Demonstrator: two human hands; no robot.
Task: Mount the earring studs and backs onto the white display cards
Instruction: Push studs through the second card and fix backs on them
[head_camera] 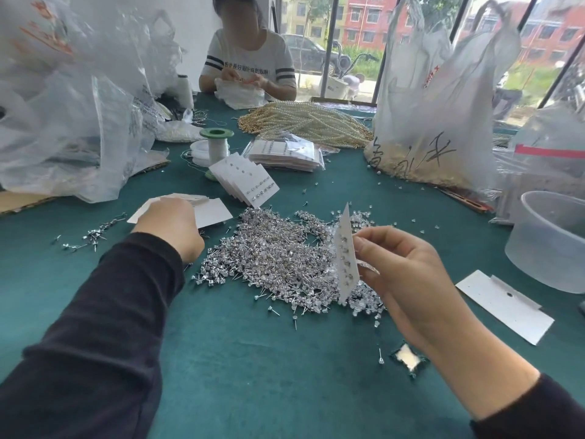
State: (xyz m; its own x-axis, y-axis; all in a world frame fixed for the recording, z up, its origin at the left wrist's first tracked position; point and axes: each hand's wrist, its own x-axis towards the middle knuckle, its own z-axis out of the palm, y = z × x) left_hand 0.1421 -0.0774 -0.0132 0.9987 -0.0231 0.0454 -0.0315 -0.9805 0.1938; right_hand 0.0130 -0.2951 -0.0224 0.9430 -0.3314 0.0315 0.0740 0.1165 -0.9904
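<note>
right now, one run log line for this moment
left hand: on blank cards, grip hidden | right hand: pinches studded card over stud pile

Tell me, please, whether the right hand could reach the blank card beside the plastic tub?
Probably yes: the blank card lies flat on the green cloth close to the right hand, with nothing between them. That hand pinches a studded card, though, so it would need freeing first.

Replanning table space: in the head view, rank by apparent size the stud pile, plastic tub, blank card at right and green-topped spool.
1. stud pile
2-3. plastic tub and blank card: look alike, tub cropped, unranked
4. green-topped spool, though farther away
</note>
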